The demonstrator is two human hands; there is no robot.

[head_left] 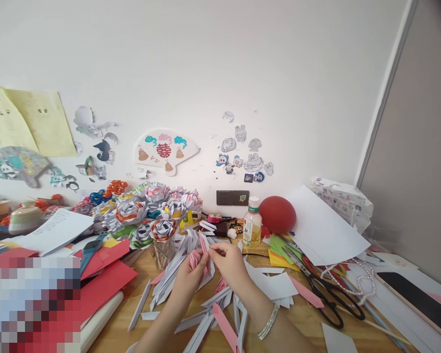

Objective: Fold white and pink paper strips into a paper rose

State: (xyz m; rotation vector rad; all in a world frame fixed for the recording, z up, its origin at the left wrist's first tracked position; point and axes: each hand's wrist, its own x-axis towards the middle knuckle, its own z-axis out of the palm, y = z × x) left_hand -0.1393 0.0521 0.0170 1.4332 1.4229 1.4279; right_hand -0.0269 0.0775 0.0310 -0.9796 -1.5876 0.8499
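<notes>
My left hand is closed around a bundle of pink and white folded paper, whose strips stick up above the fingers. From the other side my right hand pinches the edge of the same folded paper; the fingertips partly hide the contact. Under and around both hands lie many folded white paper strips. A pink strip rests among them, below the hands. Just behind the left hand stands a clear cup with a finished paper flower over it.
Several folded paper flowers crowd the back left. A drink bottle and a red balloon stand behind the hands. Black-handled scissors, a bead string and a phone lie right. Red paper sheets lie left.
</notes>
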